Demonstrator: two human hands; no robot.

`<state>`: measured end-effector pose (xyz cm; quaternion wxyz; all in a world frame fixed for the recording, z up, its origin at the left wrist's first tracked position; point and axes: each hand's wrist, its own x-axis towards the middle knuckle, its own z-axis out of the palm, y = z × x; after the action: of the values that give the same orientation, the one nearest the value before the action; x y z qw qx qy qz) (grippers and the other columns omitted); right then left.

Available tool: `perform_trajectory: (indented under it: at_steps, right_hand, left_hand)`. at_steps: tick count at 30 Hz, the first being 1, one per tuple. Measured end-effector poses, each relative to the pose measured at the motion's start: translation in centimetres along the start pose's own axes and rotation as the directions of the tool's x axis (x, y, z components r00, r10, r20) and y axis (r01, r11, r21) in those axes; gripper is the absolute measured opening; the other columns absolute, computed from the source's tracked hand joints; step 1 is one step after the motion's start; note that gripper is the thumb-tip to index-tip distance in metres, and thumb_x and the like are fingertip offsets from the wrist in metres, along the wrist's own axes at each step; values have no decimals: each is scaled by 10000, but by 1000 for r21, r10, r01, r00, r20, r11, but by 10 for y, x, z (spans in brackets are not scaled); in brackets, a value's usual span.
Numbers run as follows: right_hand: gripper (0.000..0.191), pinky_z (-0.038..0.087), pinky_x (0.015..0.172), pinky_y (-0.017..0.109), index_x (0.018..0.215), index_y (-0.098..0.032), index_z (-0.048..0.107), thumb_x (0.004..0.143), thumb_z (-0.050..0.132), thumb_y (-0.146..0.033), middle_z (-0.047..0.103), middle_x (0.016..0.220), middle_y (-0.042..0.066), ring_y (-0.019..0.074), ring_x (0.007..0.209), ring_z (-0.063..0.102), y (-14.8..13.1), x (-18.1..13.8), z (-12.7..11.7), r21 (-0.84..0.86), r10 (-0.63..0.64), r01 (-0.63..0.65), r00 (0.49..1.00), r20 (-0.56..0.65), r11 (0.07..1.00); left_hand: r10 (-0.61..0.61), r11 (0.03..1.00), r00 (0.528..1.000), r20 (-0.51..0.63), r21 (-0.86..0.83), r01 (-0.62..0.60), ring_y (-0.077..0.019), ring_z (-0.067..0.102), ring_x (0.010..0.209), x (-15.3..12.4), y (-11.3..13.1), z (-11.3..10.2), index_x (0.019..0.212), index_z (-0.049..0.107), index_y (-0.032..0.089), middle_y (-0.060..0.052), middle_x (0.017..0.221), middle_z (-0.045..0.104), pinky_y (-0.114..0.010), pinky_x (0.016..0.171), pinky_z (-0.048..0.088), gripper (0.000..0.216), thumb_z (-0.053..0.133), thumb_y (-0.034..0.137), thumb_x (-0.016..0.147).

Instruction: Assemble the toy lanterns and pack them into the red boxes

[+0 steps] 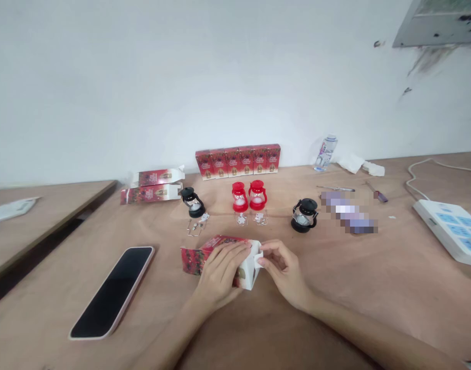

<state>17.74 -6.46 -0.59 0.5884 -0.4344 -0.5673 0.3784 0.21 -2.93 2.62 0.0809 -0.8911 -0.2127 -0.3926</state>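
A red and white cardboard box [250, 277] lies on its side in front of me, a printed flap standing out at its left end. My left hand [222, 270] is wrapped over the box and grips it. At the white right end, my right hand [283, 270] pinches a small white flap of the box between thumb and fingers. Just beyond stand two red lanterns [240, 198] side by side. One black lantern [192, 203] leans to their left and another black lantern [304, 216] stands to their right. Wire handles and small parts [196, 226] lie before the lanterns.
A row of red boxes [239, 162] stands by the wall, with opened boxes [154, 192] to the left. A phone [112, 293] lies at left front. At right are a bottle [325, 153], crumpled tissue [351, 163], a screwdriver [337, 188] and a power strip [451, 226].
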Motion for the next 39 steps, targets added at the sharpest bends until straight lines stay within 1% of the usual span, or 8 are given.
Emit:
perform_trajectory:
  at_steps: [12, 16, 21, 25, 31, 34, 37, 39]
  right_hand:
    - [120, 499, 696, 260, 938, -237, 561, 827, 596, -266, 579, 883, 20, 134, 776, 569, -9, -2, 2, 2, -75, 75, 997, -26, 997]
    - [216, 505, 742, 282, 955, -237, 567, 783, 651, -338, 624, 905, 21, 152, 837, 597, -13, 5, -2, 182, 94, -112, 990, 102, 977]
    - [345, 512, 789, 319, 1044, -247, 572, 742, 695, -359, 631, 1033, 27, 153, 910, 603, -17, 17, -13, 340, 222, -370, 888, 403, 865]
    - [380, 541, 688, 311, 1021, -239, 578, 691, 741, -335, 615, 1022, 22, 152, 853, 605, -17, 19, -17, 356, 287, -473, 839, 463, 806]
    - [405, 486, 722, 251, 957, -232, 598, 612, 807, -270, 629, 927, -5, 119, 809, 589, -9, 16, -11, 367, 235, -363, 907, 349, 856]
    - [466, 497, 681, 250, 955, -240, 579, 568, 832, -293, 622, 920, -3, 126, 787, 589, -6, 14, -8, 401, 169, -300, 928, 331, 865]
    - [440, 521, 695, 285, 945, -259, 562, 592, 817, -323, 601, 995, 18, 157, 848, 606, -4, 11, -9, 335, -7, -54, 984, 177, 941]
    - [356, 526, 738, 311, 957, -287, 577, 662, 775, -262, 575, 1071, 27, 173, 924, 603, -3, 10, -13, 99, -255, 248, 965, 65, 964]
  left_hand:
    - [1, 1000, 997, -82, 26, 2, -211, 640, 933, 4, 7, -5, 1128, 494, 128, -126, 966, 692, -326, 762, 506, 435, 487, 92, 695]
    - [-13, 1000, 996, -87, 18, 14, -216, 643, 937, 2, 5, -5, 1158, 488, 138, -125, 984, 690, -336, 769, 505, 455, 474, 99, 704]
    - [48, 999, 997, -54, 1, -48, -225, 620, 1011, -1, 1, -4, 1187, 475, 120, -144, 1033, 680, -357, 829, 491, 466, 480, 119, 721]
    - [63, 998, 998, -27, -14, -64, -226, 593, 1068, -4, 0, -1, 1196, 478, 112, -150, 1074, 667, -373, 867, 467, 459, 462, 115, 738]
    - [86, 993, 995, -49, -71, -89, -236, 573, 1100, -8, 2, 5, 1222, 460, 104, -159, 1089, 657, -388, 910, 437, 454, 522, 175, 778]
    - [102, 992, 992, -76, -63, -107, -238, 573, 1096, -7, 6, 3, 1238, 445, 136, -130, 1066, 666, -405, 971, 391, 521, 618, 314, 780]
    - [22, 998, 993, -116, -63, -30, -303, 480, 1196, -6, 10, 0, 1201, 504, 201, -132, 1230, 556, -498, 1045, 281, 618, 605, 577, 720]
    - [-178, 979, 966, -188, -131, 155, -360, 349, 1286, -7, 10, -1, 1205, 515, 223, -137, 1376, 384, -555, 1050, 237, 651, 520, 659, 721]
